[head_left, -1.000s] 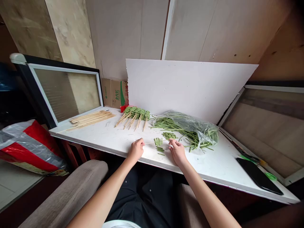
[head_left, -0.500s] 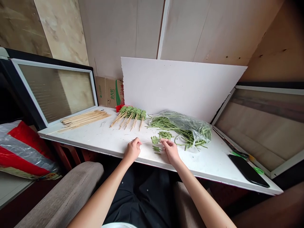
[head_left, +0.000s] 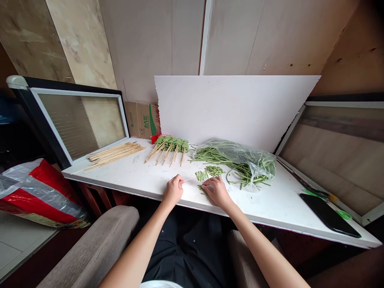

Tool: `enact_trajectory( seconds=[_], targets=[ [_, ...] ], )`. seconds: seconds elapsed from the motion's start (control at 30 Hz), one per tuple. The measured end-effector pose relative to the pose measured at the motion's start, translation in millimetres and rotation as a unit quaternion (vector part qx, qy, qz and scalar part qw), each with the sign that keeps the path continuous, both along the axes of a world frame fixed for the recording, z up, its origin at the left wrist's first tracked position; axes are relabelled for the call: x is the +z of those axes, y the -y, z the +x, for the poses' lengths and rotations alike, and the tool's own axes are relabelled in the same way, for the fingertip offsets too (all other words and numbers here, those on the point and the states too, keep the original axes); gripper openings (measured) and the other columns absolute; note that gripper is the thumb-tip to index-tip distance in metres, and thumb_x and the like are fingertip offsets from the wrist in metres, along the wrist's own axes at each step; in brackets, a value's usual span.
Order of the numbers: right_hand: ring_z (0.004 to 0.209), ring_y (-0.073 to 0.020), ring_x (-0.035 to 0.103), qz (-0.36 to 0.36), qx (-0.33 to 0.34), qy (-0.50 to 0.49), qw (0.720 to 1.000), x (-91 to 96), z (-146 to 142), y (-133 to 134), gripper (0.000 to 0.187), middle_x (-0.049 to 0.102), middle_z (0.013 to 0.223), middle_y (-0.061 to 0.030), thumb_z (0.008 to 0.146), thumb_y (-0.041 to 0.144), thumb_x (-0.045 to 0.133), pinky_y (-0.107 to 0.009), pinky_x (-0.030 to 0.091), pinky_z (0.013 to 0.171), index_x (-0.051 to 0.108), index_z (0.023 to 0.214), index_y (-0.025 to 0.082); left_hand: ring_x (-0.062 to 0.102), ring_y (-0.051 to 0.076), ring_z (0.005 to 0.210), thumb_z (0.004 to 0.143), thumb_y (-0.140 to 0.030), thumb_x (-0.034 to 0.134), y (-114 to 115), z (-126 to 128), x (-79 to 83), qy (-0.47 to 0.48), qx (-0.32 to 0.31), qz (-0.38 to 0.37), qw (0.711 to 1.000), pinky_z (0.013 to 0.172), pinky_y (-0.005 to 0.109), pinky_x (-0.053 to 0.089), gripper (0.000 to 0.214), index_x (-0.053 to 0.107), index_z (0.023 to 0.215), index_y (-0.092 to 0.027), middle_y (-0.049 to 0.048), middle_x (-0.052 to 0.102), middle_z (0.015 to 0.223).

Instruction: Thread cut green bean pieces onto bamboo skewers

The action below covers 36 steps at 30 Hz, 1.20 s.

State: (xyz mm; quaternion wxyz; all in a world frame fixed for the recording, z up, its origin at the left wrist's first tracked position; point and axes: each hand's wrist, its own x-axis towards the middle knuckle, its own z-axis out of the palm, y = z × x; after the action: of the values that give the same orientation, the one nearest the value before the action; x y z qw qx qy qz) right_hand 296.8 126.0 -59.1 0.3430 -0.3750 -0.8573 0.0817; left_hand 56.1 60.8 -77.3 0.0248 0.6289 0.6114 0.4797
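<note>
My left hand (head_left: 174,189) is closed around the end of a thin wooden skewer (head_left: 189,179) that points right. Several short green bean pieces (head_left: 201,175) sit side by side across its far part. With fingertips drawn together, my right hand (head_left: 217,191) reaches down to a few cut green bean pieces (head_left: 201,189) on the table; the fingers partly cover them. Just behind lies a small pile of cut beans (head_left: 215,171). Long whole green beans (head_left: 237,165) spill from a clear plastic bag (head_left: 262,163) to the right.
Finished bean skewers (head_left: 171,145) are stacked at the back, beside a cardboard box (head_left: 143,120). Bare skewers (head_left: 115,154) lie at the left of the white table (head_left: 144,176). A black phone (head_left: 329,215) rests near the right edge. A white board (head_left: 234,108) stands behind.
My right hand has left the threaded bean pieces and moved down to the loose ones in front. My left hand still holds the skewer. The camera view has shifted slightly.
</note>
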Motion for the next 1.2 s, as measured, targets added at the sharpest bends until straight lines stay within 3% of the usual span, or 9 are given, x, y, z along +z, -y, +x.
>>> enact_trajectory(
  seconds=[0.33, 0.47, 0.67, 0.8, 0.97, 1.07, 1.2],
  targets=[
    [0.105, -0.0322, 0.058, -0.025, -0.018, 0.004, 1.0, -0.9, 1, -3, 0.02, 0.075, 0.101, -0.009, 0.097, 0.03, 0.058, -0.043, 0.041, 0.088, 0.075, 0.088, 0.025, 0.068, 0.021, 0.083, 0.094, -0.006, 0.051, -1, 0, -1.7, -0.008, 0.003, -0.006, 1.0, 0.07, 0.029, 0.045, 0.019, 0.058, 0.087, -0.022, 0.0047, 0.074, 0.089],
    [0.107, -0.0325, 0.057, -0.047, -0.047, -0.064, 0.996, -0.4, 4, -5, 0.021, 0.075, 0.1, -0.0099, 0.096, 0.03, 0.053, -0.045, 0.043, 0.091, 0.072, 0.09, 0.023, 0.068, 0.021, 0.083, 0.094, -0.007, 0.05, -1, 0, -1.7, -0.008, 0.005, -0.008, 1.0, 0.071, 0.03, 0.046, 0.018, 0.058, 0.088, -0.022, 0.0047, 0.074, 0.09],
    [0.089, -0.0289, 0.067, -0.177, -0.034, -0.241, 0.954, 2.1, 13, -14, 0.032, 0.078, 0.102, -0.013, 0.087, 0.049, 0.064, -0.043, 0.05, 0.086, 0.072, 0.095, 0.02, 0.069, 0.021, 0.084, 0.094, -0.007, 0.051, -1, 0, 0.2, -0.013, 0.006, -0.022, 1.0, 0.07, 0.029, 0.047, 0.017, 0.06, 0.09, -0.022, 0.0052, 0.074, 0.091],
    [0.092, -0.0304, 0.068, -0.192, -0.051, -0.297, 0.934, 0.8, 16, -20, 0.047, 0.079, 0.103, -0.015, 0.083, 0.064, 0.068, -0.045, 0.051, 0.087, 0.075, 0.093, 0.02, 0.069, 0.021, 0.085, 0.094, -0.007, 0.051, -1, 0, 0.1, -0.013, 0.006, -0.021, 1.0, 0.071, 0.029, 0.048, 0.017, 0.06, 0.09, -0.022, 0.0054, 0.074, 0.09],
    [0.073, -0.0242, 0.063, -0.238, -0.063, -0.371, 0.896, -0.8, 18, -23, 0.064, 0.075, 0.092, -0.0127, 0.079, 0.08, 0.064, -0.035, 0.047, 0.064, 0.071, 0.093, 0.018, 0.068, 0.021, 0.082, 0.094, -0.008, 0.052, 0, 0, 0.1, -0.016, -0.001, -0.023, 1.0, 0.071, 0.029, 0.047, 0.017, 0.062, 0.091, -0.022, 0.0055, 0.073, 0.089],
    [0.076, -0.0238, 0.062, -0.25, -0.048, -0.403, 0.879, 1.3, 20, -22, 0.065, 0.074, 0.094, -0.0117, 0.078, 0.081, 0.067, -0.033, 0.045, 0.062, 0.07, 0.095, 0.019, 0.067, 0.02, 0.081, 0.094, -0.007, 0.052, 1, 0, 0.9, -0.019, -0.004, -0.026, 0.999, 0.071, 0.028, 0.046, 0.018, 0.062, 0.091, -0.022, 0.0054, 0.073, 0.09],
    [0.082, -0.0245, 0.063, -0.251, -0.034, -0.407, 0.877, 4.3, 21, -21, 0.063, 0.075, 0.096, -0.0118, 0.079, 0.08, 0.068, -0.033, 0.046, 0.065, 0.07, 0.096, 0.02, 0.066, 0.02, 0.08, 0.093, -0.007, 0.051, 2, 0, 2.0, -0.022, -0.004, -0.031, 0.999, 0.07, 0.028, 0.045, 0.019, 0.062, 0.091, -0.022, 0.0049, 0.073, 0.089]
  ],
)
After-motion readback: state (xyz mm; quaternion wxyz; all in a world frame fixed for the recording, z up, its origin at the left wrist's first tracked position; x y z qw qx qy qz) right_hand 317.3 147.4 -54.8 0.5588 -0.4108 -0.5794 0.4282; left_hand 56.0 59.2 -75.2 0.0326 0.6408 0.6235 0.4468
